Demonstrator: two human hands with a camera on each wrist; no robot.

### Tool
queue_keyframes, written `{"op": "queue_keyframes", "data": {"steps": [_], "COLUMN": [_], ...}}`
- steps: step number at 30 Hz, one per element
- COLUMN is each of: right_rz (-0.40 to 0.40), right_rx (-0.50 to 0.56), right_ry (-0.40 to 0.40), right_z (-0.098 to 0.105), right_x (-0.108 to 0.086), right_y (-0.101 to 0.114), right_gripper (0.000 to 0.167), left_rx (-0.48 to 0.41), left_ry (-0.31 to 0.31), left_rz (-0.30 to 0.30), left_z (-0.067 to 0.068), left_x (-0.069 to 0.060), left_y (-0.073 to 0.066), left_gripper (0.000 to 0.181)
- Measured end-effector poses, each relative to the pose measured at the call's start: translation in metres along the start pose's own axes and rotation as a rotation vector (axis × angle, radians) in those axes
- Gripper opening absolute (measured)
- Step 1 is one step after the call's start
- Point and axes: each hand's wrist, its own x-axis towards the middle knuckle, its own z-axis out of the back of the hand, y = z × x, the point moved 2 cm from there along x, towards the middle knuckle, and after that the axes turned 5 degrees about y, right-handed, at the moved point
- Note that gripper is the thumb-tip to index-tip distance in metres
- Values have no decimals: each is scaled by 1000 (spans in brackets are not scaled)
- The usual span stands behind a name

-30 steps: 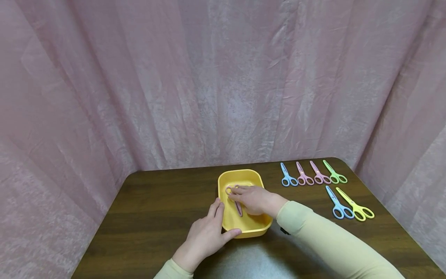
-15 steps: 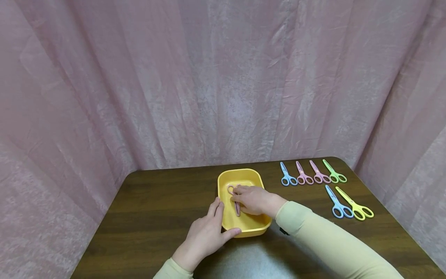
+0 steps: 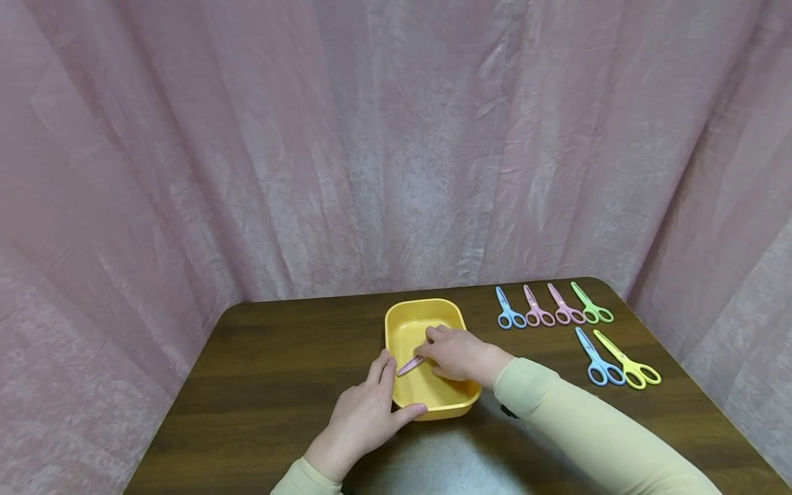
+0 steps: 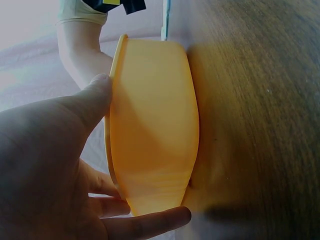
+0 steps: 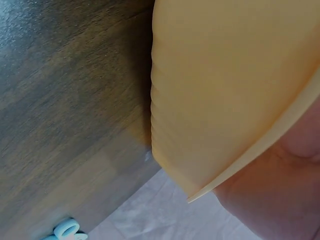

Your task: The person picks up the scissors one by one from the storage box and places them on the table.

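Observation:
A yellow plastic tray [image 3: 433,393] with rounded corners stands on the wooden table. My left hand [image 3: 365,416] rests against its near left corner, fingers nearly straight along the left side and thumb on the near rim. In the left wrist view, the thumb of the left hand [image 4: 55,145] touches the rim beside the tray's wall [image 4: 152,115]. Inside the tray, my right hand [image 3: 458,354] holds a pair of pink scissors [image 3: 410,366] by the handle end. The blade points left towards the near side; the handles are hidden by the fingers.
At the back right lie blue scissors [image 3: 511,317], two pink pairs [image 3: 540,316] and green scissors [image 3: 597,314]. Nearer lie another blue pair [image 3: 603,371] and yellow scissors [image 3: 640,375]. A pink curtain [image 3: 396,151] hangs behind the table [image 3: 278,371].
The pink scissors have turned in the tray: the blade now points left, and the handles have gone under my right fingers. The right fingers have curled in. My left hand has stayed put.

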Motion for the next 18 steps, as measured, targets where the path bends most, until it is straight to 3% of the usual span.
{"op": "queue_keyframes", "data": {"steps": [9, 18], "right_rz": [0, 7], "right_rx": [-25, -32], "right_ry": [-29, -46], "right_z": [-1, -4], "right_x": [-5, -5], "right_y": [-2, -3], "right_gripper": [38, 24], "left_rx": [1, 2], "left_ry": [6, -10], "left_rz": [0, 0], "left_z": [2, 2], "left_x": [0, 0], "left_y": [-1, -1], "left_gripper": [102, 100]}}
